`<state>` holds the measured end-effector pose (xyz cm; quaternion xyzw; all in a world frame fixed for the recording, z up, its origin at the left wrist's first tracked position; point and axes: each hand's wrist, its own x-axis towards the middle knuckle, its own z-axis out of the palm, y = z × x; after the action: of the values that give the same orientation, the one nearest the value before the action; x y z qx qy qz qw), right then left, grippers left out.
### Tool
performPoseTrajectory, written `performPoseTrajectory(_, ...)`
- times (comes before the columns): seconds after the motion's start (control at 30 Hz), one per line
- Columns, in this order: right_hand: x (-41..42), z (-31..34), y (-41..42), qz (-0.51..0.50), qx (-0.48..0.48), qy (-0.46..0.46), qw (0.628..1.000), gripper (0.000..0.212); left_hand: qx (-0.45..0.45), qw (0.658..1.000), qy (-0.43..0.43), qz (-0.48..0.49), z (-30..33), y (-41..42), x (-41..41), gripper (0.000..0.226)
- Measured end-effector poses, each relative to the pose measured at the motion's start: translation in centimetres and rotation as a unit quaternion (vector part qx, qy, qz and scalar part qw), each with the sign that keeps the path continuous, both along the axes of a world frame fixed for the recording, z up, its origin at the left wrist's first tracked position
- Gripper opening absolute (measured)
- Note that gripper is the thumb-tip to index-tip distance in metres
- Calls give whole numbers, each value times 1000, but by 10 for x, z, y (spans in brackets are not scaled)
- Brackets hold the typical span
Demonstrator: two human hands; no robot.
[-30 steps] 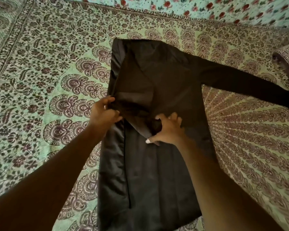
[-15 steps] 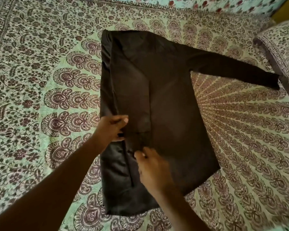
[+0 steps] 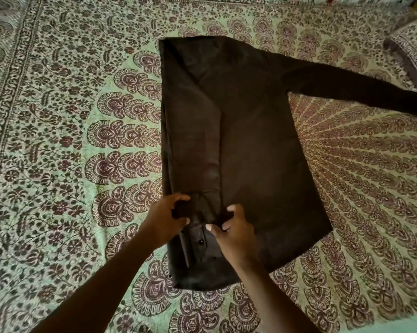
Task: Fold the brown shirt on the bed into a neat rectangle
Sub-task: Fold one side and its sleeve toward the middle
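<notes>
The brown shirt lies flat on the patterned bed, collar end far from me and hem near me. Its left side is folded inward, and the left sleeve lies straight down along that folded strip. The other sleeve stretches out to the right. My left hand pinches the cuff end of the folded sleeve at the shirt's left edge. My right hand pinches the same cuff end from the right, just above a small dark button.
A green and maroon patterned bedsheet covers the whole bed. A pillow in matching print lies at the far right, close to the outstretched sleeve's cuff.
Both hands have drawn the folded sleeve down the shirt toward the hem, so it now lies straight along the left strip. The camera view has pulled back and shifted.
</notes>
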<state>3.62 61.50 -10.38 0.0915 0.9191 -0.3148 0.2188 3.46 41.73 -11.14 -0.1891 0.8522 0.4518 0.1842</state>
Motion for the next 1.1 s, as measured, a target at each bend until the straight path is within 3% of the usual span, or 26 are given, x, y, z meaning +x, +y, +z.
performPoseTrajectory(0.23, 7, 0, 4, -78, -69, 0, 995, 49, -16, 1000, 13, -17, 0, 5, 31, 64)
performPoseTrajectory(0.43, 15, -10, 3, -64, -38, -3, 997, 37, -40, 998, 32, -43, -6, 11, 38, 67)
performPoseTrajectory(0.67, 8, -4, 6, -58, -14, 1, 998, 40, -19, 997, 62, -40, -6, 10, 34, 79)
performPoseTrajectory(0.83, -37, -4, -6, -100, -62, 83, 990, 47, -34, 992, 91, 81, -4, 1, -5, 68)
performPoseTrajectory(0.93, -80, -2, -17, -100, -82, 66, 989, 50, -61, 988, 116, 84, -6, -4, -33, 59)
performPoseTrajectory(1.1, -118, -5, -26, -115, -21, -17, 993, 40, -78, 986, 116, 92, -10, -7, -62, 43)
